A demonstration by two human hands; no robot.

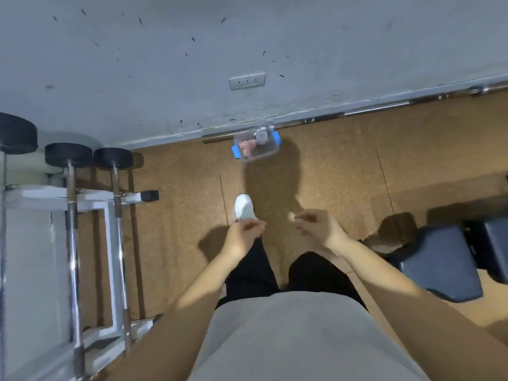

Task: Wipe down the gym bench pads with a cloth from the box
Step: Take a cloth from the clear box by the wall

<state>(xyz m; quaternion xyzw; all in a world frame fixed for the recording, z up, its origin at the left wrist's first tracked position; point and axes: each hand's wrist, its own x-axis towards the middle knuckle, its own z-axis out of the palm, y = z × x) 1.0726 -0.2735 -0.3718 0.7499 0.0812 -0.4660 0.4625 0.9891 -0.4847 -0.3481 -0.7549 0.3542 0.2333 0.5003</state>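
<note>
A clear plastic box (272, 149) with blue handles stands on the floor against the wall, straight ahead. Inside it lie a pinkish cloth (246, 147) and a small clear container (261, 136). The dark padded gym bench (439, 259) is at my right, low in the view. My left hand (244, 233) and my right hand (316, 225) hang in front of my waist, well short of the box, fingers loosely curled with nothing in them.
A white rack (90, 199) with chrome barbells (72, 243) and black weight plates fills the left side. A long steel bar (371, 110) lies along the wall's base. A wall socket (247, 81) sits above the box. Brown floor lies between me and the box.
</note>
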